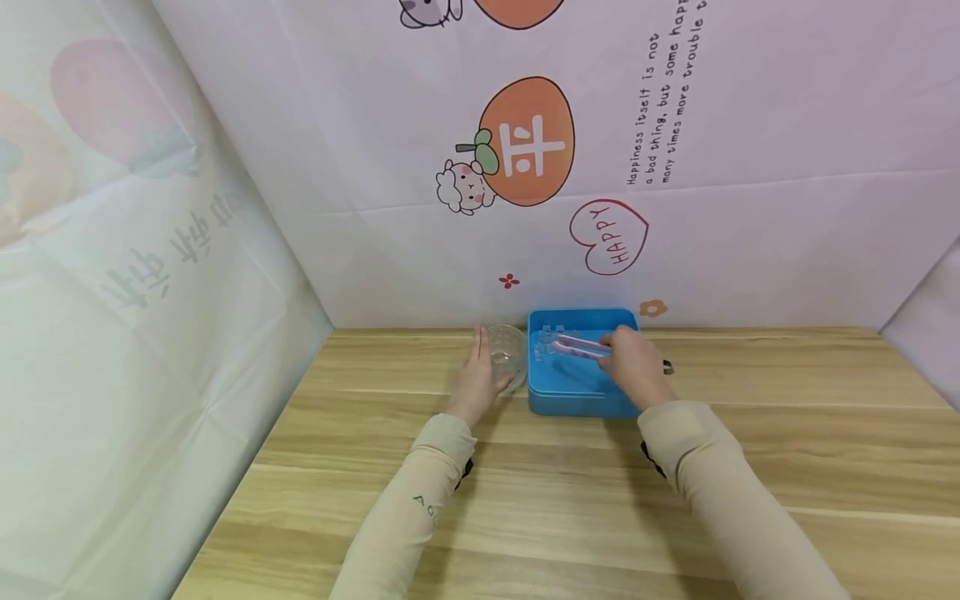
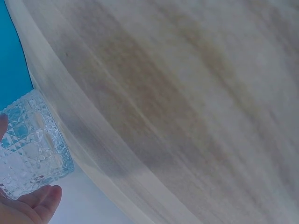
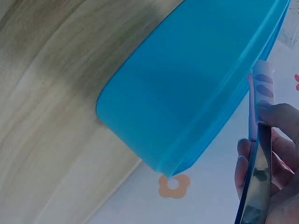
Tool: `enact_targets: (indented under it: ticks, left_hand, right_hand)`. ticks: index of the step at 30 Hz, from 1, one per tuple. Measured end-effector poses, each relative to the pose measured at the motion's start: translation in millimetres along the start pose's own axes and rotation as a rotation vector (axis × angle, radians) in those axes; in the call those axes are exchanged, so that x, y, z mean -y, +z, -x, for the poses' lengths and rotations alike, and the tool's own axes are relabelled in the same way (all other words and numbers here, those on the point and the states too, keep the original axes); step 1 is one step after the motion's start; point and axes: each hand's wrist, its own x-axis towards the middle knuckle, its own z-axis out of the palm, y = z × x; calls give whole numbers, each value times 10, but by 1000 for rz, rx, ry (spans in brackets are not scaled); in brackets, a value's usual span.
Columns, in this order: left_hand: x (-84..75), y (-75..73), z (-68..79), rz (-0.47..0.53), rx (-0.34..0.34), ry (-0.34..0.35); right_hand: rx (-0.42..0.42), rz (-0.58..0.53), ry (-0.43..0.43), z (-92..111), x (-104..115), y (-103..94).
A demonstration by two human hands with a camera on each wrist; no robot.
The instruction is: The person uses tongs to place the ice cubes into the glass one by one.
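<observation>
Pink tongs (image 3: pixel 264 91) are gripped by the right hand (image 1: pixel 636 367), tips pointing to nine o'clock at small clear pieces (image 1: pixel 546 337) inside the blue box (image 1: pixel 581 405); at the box's nine o'clock, the left hand (image 1: pixel 475 383) holds a glass bowl (image 1: pixel 510 352).

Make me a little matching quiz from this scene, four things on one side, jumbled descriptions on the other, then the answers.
1. glass bowl
2. tongs
3. box
4. printed heart

A. outlined in red
B. between the left hand's thumb and fingers
C. blue
D. held in the right hand

Pairs: 1-B, 2-D, 3-C, 4-A
</observation>
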Motion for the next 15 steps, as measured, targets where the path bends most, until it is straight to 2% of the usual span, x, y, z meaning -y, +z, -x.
enact_targets:
  ticks: [8,15]
  left_hand:
    - [2,2,9,-4,-14,9]
    - [-3,-15,21,3,0,3]
  right_hand:
    - [-20,9,-19,-13,1,-29]
    - [-66,-10,-62,-22,104,-96]
